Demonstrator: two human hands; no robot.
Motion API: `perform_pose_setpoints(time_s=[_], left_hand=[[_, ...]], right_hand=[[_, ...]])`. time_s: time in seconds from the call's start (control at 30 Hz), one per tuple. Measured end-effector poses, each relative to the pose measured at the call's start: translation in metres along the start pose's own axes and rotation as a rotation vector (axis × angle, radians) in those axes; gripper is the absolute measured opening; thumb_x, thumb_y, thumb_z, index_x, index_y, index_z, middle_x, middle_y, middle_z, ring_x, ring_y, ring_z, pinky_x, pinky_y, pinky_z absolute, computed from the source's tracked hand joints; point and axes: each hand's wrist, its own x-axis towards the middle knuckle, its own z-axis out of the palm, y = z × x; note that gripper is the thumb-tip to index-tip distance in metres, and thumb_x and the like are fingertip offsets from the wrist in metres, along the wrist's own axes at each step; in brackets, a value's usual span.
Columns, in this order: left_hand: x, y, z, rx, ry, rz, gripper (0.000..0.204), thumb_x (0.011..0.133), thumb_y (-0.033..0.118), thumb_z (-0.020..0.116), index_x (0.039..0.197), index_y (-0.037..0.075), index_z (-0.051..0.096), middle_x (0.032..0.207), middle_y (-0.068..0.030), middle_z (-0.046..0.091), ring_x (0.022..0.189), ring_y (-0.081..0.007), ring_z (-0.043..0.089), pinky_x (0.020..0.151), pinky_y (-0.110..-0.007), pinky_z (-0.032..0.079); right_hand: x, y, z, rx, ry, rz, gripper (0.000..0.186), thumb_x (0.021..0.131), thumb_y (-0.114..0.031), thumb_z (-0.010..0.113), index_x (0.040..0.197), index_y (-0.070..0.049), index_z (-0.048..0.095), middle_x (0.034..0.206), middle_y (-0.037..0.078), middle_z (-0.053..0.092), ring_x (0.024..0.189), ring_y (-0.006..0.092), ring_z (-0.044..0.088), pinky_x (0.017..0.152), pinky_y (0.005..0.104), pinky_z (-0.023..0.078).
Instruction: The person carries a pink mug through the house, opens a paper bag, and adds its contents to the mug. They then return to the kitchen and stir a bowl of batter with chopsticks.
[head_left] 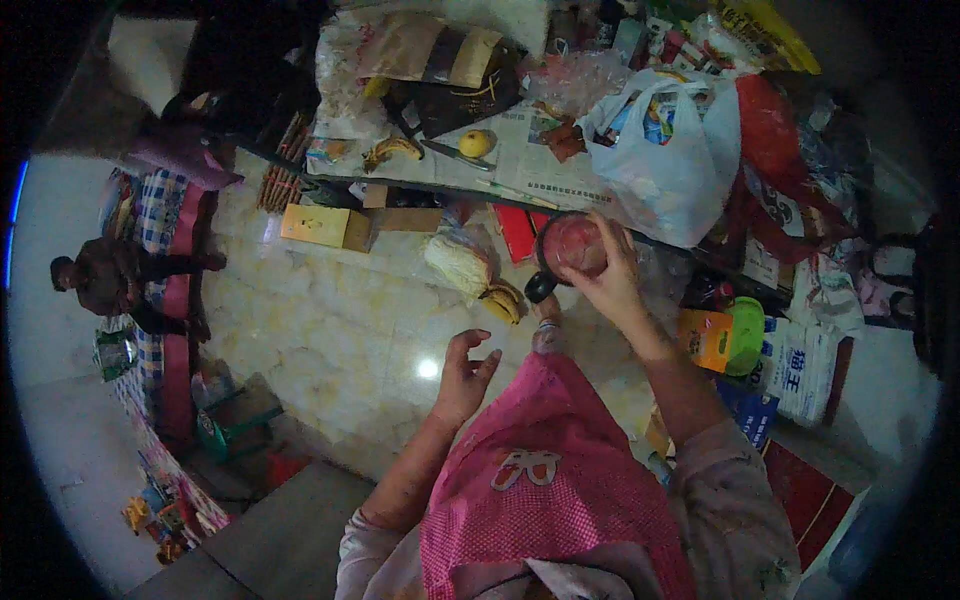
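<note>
The person's right hand (612, 284) is curling around a round see-through dish (574, 247) by the near edge of the table (420, 186). The left hand (462, 380) is hanging empty with half-bent fingers, left of the pink apron (550, 430).

Beyond the grip, a long table (365, 182) with a dark edge, partly spread with newspaper (540, 170). Left of the grip, a glossy, pale floor (340, 320) with yellowish marbling and one bright spot of reflected light (427, 369). Far left of the grip, a long seat under blue-and-white checked cloth (165, 195), edged in pink (180, 390); nearby, a green-framed stool (245, 425). Dim lighting, dark corners.
</note>
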Motion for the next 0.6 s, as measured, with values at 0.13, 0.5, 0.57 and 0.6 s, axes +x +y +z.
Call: perform_pose_setpoints(time_s=[0.13,0.5,0.57,0.6], left_hand=[[0.119,0.004,-0.004,-0.067,0.074,-0.124,0.023,0.084,0.007,0.062,0.106,0.005,0.055,0.096,-0.0051,0.055,0.087,-0.0134,0.054,0.071,-0.025,0.047],[0.456,0.009,-0.062,-0.558,0.283,-0.259,0.035,0.084,0.02,0.057,0.114,0.004,0.049,0.1,-0.0093,0.055,0.087,-0.0249,0.058,0.069,-0.036,0.05],[0.504,-0.003,-0.075,-0.515,0.291,-0.313,0.026,0.083,0.019,0.056,0.104,0.004,0.053,0.091,-0.0093,0.055,0.078,-0.0246,0.057,0.064,-0.035,0.049],[0.518,0.004,-0.076,-0.686,0.169,-0.068,0.022,0.082,0.021,0.057,0.097,0.005,0.054,0.083,-0.0083,0.054,0.069,-0.0232,0.054,0.06,-0.036,0.048]], right_hand=[[0.097,0.093,0.055,-0.089,-0.083,0.0,0.079,0.063,-0.023,0.079,0.13,-0.004,0.04,0.117,0.017,0.051,0.112,0.0364,0.045,0.095,0.046,0.035],[0.207,0.199,0.135,-0.134,-0.091,-0.032,0.073,0.065,-0.024,0.076,0.125,0.002,0.044,0.117,0.02,0.053,0.107,0.0386,0.048,0.093,0.0474,0.038],[0.214,0.204,0.138,-0.053,-0.087,-0.044,0.072,0.066,-0.025,0.076,0.124,0.003,0.045,0.116,0.02,0.053,0.106,0.039,0.048,0.092,0.0476,0.038],[0.22,0.198,0.13,-0.089,-0.105,-0.038,0.07,0.066,-0.026,0.076,0.122,0.004,0.046,0.116,0.021,0.053,0.105,0.0392,0.048,0.09,0.0475,0.039]])
